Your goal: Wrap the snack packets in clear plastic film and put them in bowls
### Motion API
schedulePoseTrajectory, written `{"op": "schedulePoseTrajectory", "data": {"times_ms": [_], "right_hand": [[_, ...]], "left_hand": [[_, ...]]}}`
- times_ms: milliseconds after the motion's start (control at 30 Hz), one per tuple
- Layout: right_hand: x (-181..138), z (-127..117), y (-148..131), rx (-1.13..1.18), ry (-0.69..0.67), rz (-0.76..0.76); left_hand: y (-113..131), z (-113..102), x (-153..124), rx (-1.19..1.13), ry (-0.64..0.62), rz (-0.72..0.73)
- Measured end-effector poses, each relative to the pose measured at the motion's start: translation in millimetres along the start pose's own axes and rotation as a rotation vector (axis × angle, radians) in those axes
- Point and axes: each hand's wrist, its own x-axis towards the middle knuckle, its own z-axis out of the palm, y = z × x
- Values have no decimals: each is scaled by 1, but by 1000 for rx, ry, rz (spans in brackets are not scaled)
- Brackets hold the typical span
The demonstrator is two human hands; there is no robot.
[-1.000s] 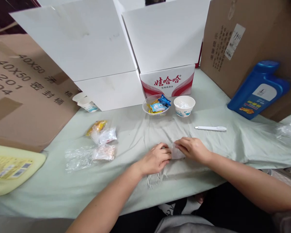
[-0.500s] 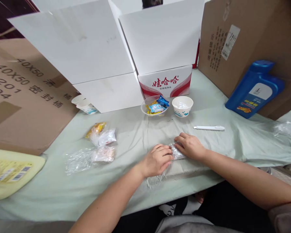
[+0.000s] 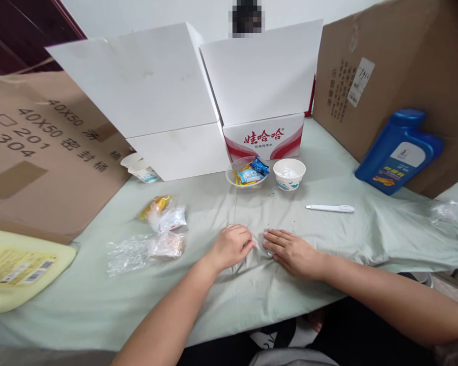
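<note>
My right hand (image 3: pixel 295 254) lies flat on the tablecloth, fingers stretched out. It covers most of a clear plastic packet (image 3: pixel 266 249), of which only a small edge shows by the fingertips. To its left is my left hand (image 3: pixel 232 246), with fingers curled and thumb and forefinger pressed together. What the left fingers hold, if anything, is too small to make out. Beyond the right hand lies a white utility knife (image 3: pixel 330 208). Left of my hands are a bubble-wrapped packet (image 3: pixel 167 246), a white packet (image 3: pixel 173 218) and a yellow packet (image 3: pixel 155 206) in clear plastic.
A clear bowl of wrapped snacks (image 3: pixel 248 176) and a paper cup (image 3: pixel 289 175) with clear plastic inside stand before white boxes (image 3: pixel 265 137). A blue bottle (image 3: pixel 399 152) leans right, near a cardboard box (image 3: pixel 347 66). At left are a yellow bottle (image 3: pixel 26 269) and paper cups (image 3: pixel 144 172).
My left hand has moved left, off the clear packet, and its fingers have curled. My right hand has shifted slightly down and flattened over the packet. The camera view has tilted up slightly.
</note>
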Motion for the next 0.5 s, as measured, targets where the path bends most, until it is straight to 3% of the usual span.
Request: {"op": "schedulePoseTrajectory", "data": {"times_ms": [133, 300, 367, 433, 500], "right_hand": [[9, -23, 9, 96, 132, -6], [45, -95, 55, 8, 434, 280], [64, -118, 81, -234, 615, 433], [81, -128, 105, -357, 575, 502], [94, -126, 123, -362, 362, 569]], "left_hand": [[-7, 4, 3, -50, -49, 9], [-6, 9, 5, -17, -52, -1], [-6, 10, 5, -14, -50, -1], [-7, 12, 5, -16, -50, 3], [-9, 14, 6, -20, -48, 11]]}}
